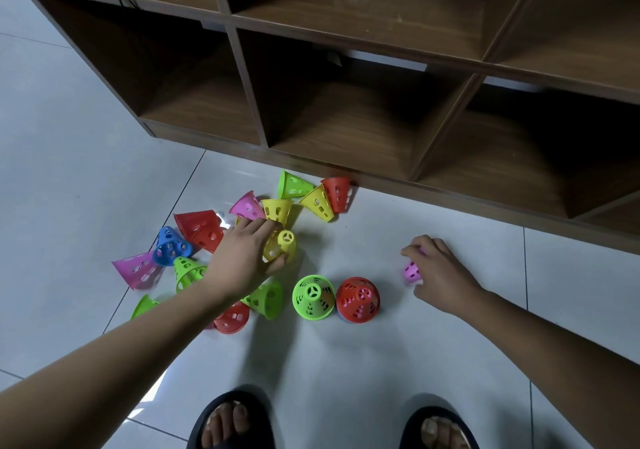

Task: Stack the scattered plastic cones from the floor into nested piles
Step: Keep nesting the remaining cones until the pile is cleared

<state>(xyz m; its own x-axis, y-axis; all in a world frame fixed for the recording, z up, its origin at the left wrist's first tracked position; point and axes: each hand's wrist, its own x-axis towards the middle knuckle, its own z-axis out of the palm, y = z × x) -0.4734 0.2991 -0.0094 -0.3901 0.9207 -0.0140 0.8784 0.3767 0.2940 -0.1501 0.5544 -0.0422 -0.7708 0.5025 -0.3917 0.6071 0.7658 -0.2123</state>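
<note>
Outstretched, left hand (247, 253) grips a yellow cone (281, 246); right hand (438, 268) clasps a pink cone (412, 272).

A home room, it seems. Pale floor tiles (381, 362) meet a low wooden cubby shelf (346, 78). Feet wear black slippers (230, 417).

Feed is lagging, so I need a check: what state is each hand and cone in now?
Left hand: grips yellow cone, tilted.
Right hand: grips pink cone, partly hidden.
Green cone: upright, wide end down.
Red cone: upright, tops a nested pile.
Blue cone: lying on its side.
</note>
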